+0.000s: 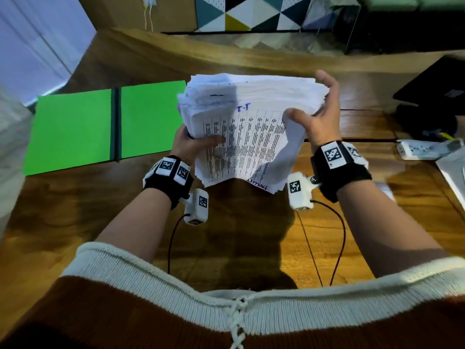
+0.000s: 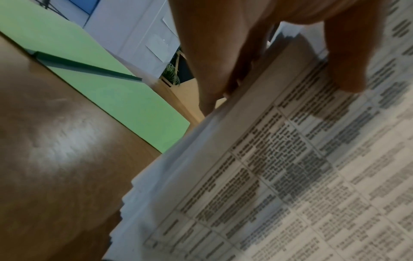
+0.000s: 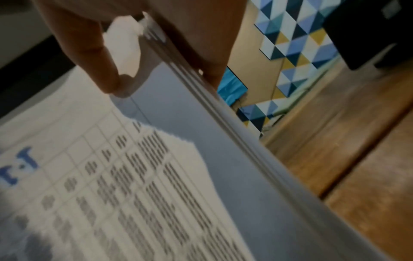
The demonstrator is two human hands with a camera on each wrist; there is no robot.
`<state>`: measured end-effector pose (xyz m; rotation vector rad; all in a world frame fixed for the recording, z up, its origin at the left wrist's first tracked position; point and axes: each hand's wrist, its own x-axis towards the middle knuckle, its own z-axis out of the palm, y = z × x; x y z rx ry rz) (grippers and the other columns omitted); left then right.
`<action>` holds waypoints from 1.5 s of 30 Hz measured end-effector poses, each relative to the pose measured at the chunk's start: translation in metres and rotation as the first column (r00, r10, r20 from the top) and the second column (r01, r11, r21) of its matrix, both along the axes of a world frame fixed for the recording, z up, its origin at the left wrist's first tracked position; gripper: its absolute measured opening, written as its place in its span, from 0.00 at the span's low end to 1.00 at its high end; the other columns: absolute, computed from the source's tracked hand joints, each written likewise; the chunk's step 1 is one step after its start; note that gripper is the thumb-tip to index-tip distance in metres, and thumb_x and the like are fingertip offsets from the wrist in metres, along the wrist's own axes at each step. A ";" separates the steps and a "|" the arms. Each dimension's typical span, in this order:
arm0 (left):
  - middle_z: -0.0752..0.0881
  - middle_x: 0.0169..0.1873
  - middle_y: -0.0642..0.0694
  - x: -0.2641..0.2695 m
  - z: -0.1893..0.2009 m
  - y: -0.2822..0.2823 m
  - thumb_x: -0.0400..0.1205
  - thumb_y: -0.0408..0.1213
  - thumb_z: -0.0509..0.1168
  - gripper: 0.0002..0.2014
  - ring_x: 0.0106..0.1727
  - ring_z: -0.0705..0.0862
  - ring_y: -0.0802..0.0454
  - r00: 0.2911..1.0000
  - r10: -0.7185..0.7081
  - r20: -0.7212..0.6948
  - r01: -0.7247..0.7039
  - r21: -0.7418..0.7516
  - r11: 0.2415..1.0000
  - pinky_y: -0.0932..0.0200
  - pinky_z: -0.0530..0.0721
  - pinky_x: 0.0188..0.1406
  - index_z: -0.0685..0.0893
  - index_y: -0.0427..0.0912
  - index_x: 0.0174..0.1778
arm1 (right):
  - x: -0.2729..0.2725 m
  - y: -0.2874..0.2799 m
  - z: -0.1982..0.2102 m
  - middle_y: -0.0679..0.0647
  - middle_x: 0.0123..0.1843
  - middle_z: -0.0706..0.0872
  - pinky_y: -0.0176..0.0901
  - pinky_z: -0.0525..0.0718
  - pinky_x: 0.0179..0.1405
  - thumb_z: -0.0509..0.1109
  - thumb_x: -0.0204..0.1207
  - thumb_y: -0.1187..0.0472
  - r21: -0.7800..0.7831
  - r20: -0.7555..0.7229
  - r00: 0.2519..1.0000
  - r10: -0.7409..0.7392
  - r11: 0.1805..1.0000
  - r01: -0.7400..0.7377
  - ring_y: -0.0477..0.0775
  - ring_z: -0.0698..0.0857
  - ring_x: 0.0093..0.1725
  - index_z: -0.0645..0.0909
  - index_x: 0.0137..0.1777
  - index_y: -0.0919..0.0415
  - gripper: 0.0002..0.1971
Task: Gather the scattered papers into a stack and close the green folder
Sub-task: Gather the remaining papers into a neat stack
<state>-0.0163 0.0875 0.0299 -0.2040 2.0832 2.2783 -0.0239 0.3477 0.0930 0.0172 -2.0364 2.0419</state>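
Both hands hold one thick stack of papers (image 1: 254,127) above the wooden surface (image 1: 377,222), a little to the right of the middle. The left hand (image 1: 191,147) takes the stack at its left edge: the thumb lies on the top sheet and the other fingers go under the pile, so its grip is closed around the papers. In the left wrist view the thumb (image 2: 344,70) presses on the printed table of the top sheet, and the fingers (image 2: 214,74) lie along the side edge of the stack (image 2: 279,176).

The right hand (image 1: 314,119) holds the right edge. Its thumb rests on the top sheet and its fingers reach up along the far right corner, so this grip also is closed on the papers. In the right wrist view the thumb (image 3: 93,58) touches the top sheet (image 3: 134,176) and the many sheet edges show as thin lines beside the fingers (image 3: 208,49). The sheets are not fully even; several corners stick out at the left and at the near edge. The top sheet has a printed table and blue handwriting.

The green folder (image 1: 100,129) lies open and flat on the surface, to the left of the stack, with its dark spine in the middle. The stack's left edge overlaps the folder's right edge in the head view.

At the far right of the surface lie a white power strip (image 1: 417,148) and a dark object (image 1: 437,96).
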 end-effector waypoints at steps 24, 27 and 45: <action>0.83 0.53 0.39 0.007 0.026 0.014 0.56 0.38 0.82 0.39 0.52 0.86 0.47 0.969 0.186 -0.165 -0.180 0.046 0.982 0.49 0.88 0.47 0.71 0.38 0.60 | 0.027 -0.023 -0.010 0.43 0.41 0.91 0.30 0.85 0.40 0.77 0.65 0.78 -0.232 0.168 0.984 -0.057 0.968 0.096 0.37 0.89 0.42 0.80 0.58 0.68 0.21; 0.83 0.49 0.44 0.009 0.024 0.008 0.60 0.33 0.78 0.32 0.46 0.88 0.53 0.970 0.184 -0.159 -0.158 0.162 0.974 0.54 0.87 0.43 0.71 0.41 0.57 | 0.026 -0.021 -0.004 0.48 0.45 0.90 0.33 0.85 0.42 0.77 0.64 0.80 -0.255 0.136 0.988 -0.075 0.961 0.108 0.41 0.90 0.44 0.76 0.64 0.77 0.27; 0.84 0.55 0.43 0.010 -0.012 0.018 0.80 0.29 0.66 0.17 0.57 0.83 0.45 0.994 0.101 -0.035 -0.103 -0.060 0.993 0.56 0.86 0.52 0.73 0.39 0.64 | 0.011 -0.023 0.044 0.47 0.46 0.84 0.37 0.83 0.48 0.80 0.63 0.60 0.287 -0.061 0.997 0.045 0.958 -0.026 0.40 0.84 0.44 0.77 0.57 0.54 0.23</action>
